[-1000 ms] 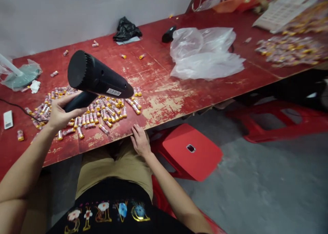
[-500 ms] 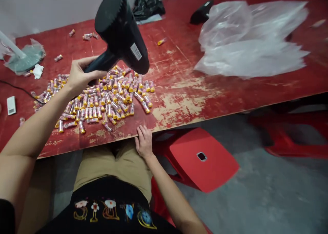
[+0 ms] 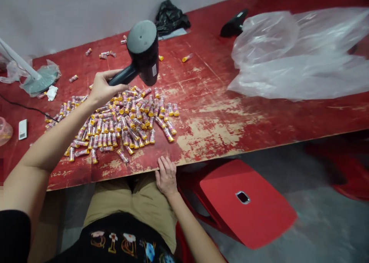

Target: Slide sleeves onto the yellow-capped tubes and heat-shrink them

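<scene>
My left hand (image 3: 106,88) is wrapped around the handle of a black hair dryer (image 3: 144,55), held up over the table. Its round back end faces up toward me, and the other end points down and away. Beneath it spreads a pile of small clear tubes with yellow caps (image 3: 109,134) and pinkish contents or labels, mostly lying on their sides. At the table's front edge rests my right hand (image 3: 167,176), fingers laid over the rim and nothing held. The nearest tubes lie a short way beyond those fingers.
The worn red table (image 3: 213,128) also bears clear plastic bags (image 3: 288,59), a black object (image 3: 234,24), a black bag (image 3: 171,17), a lamp-like stand (image 3: 42,80) and a small white box (image 3: 22,129). A red stool (image 3: 259,217) stands at the front right. A dark cord (image 3: 25,107) runs from the left.
The hair dryer has gone farther from me and lower, and its back end has turned to show more of its round face. My right hand stays on the table edge. The view has shifted slightly.
</scene>
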The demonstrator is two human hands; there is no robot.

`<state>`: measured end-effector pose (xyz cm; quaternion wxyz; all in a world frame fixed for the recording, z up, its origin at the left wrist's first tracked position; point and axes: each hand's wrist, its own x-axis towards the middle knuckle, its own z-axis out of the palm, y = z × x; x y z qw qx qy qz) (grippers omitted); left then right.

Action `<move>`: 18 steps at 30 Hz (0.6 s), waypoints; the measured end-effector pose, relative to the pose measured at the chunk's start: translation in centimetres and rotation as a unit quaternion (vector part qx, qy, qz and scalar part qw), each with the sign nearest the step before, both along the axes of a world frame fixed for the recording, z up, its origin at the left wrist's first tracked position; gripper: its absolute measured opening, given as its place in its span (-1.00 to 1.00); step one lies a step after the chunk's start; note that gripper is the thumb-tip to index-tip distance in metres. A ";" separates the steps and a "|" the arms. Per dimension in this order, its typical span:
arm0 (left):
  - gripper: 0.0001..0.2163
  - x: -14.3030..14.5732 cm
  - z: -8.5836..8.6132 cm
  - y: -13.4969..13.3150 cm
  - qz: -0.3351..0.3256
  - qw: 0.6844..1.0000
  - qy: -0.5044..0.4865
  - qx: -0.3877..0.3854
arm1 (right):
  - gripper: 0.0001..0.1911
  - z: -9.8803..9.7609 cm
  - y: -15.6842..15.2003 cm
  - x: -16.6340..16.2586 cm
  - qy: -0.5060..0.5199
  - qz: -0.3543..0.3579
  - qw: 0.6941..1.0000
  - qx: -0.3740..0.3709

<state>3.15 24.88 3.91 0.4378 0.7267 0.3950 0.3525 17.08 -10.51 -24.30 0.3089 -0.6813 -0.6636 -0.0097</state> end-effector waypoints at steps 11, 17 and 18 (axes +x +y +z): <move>-0.49 0.4 1.0 -3.8 -0.046 0.998 0.013 -0.043 | -0.35 0.2 0.6 -0.1 -0.002 -0.005 1.000 0.006; -0.45 -2.0 2.5 -6.9 -0.061 0.995 0.046 -0.058 | -0.38 0.5 0.7 -0.1 0.008 0.000 1.000 -0.013; -0.45 -2.7 2.8 -7.5 -0.057 0.995 0.053 -0.066 | -0.39 0.6 0.7 -0.1 0.009 0.000 1.000 -0.014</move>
